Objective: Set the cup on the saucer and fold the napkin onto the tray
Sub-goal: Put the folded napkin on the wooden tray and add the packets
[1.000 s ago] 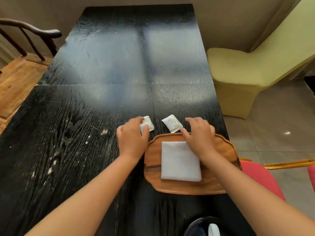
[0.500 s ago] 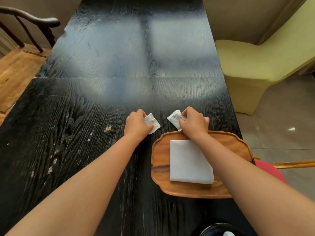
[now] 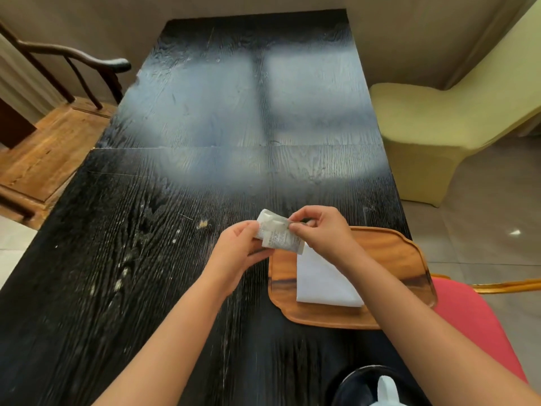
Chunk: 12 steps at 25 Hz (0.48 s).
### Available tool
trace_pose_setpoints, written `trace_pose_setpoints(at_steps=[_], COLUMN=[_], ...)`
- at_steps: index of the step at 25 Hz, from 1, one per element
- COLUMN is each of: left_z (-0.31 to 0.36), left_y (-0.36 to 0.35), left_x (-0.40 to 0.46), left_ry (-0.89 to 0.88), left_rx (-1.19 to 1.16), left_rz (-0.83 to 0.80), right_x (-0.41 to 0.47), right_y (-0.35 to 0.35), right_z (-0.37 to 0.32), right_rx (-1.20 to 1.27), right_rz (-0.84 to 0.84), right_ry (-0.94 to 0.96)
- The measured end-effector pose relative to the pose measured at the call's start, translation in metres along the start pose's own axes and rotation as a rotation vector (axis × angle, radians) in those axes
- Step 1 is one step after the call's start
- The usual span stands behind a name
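A view from above of a long black wooden tabletop (image 3: 181,259), with two bare forearms reaching forward from the bottom edge. The left hand (image 3: 237,253) and right hand (image 3: 319,230) meet just above the tabletop, at the far left corner of a wooden tray (image 3: 389,253). Between them they hold two small white packets (image 3: 278,232), which overlap, the lower one showing fine print. The grip of the left hand pinches the packets' left side between thumb and fingers; the grip of the right hand is closed on their right edge, thumb on top.

The tray lies near the tabletop's right edge. On it lies a white napkin (image 3: 322,279), folded flat into a rectangle; the right forearm crosses over its right part. The napkin is just below and to the right of the held packets, not touched by either hand.

At the bottom edge, a dark round saucer (image 3: 351,385) with something white (image 3: 386,391) on it is cut off by the frame; what the white thing is cannot be told.
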<state>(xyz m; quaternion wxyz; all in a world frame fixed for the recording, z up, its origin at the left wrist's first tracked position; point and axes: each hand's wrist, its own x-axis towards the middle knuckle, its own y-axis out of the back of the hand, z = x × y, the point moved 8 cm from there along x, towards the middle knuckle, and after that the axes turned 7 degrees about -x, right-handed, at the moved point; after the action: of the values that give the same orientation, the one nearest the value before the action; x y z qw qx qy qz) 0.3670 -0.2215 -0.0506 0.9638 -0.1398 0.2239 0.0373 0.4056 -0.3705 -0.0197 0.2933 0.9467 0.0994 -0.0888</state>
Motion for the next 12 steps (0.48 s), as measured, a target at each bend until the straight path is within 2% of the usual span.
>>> trace_pose_setpoints(at_steps=[3,6,8,10,12], left_z=[0.001,0.0,0.001,0.002,0.001], left_y=[-0.011,-0.018,-0.018,-0.018,-0.02], left_x=[-0.019,-0.032,-0.039,-0.045,-0.053], left_ry=[-0.088,-0.128,-0.139,-0.135,-0.129], left_rx=[0.097,0.078,0.013,-0.045,-0.064], left_rz=[-0.012,0.0,0.015,0.009,0.023], right_x=[-0.014,-0.028,-0.037,-0.051,-0.063], right_y=[0.003,0.01,0.011,0.006,0.004], right_z=[-0.008,-0.007,0.001,0.002,-0.001], right_rx=[0.016,0.05,0.16,0.372,0.445], right_rz=[0.047,0.109,0.053,-0.069,-0.056], right_ry=[0.034,0.036,-0.037,-0.098,-0.056])
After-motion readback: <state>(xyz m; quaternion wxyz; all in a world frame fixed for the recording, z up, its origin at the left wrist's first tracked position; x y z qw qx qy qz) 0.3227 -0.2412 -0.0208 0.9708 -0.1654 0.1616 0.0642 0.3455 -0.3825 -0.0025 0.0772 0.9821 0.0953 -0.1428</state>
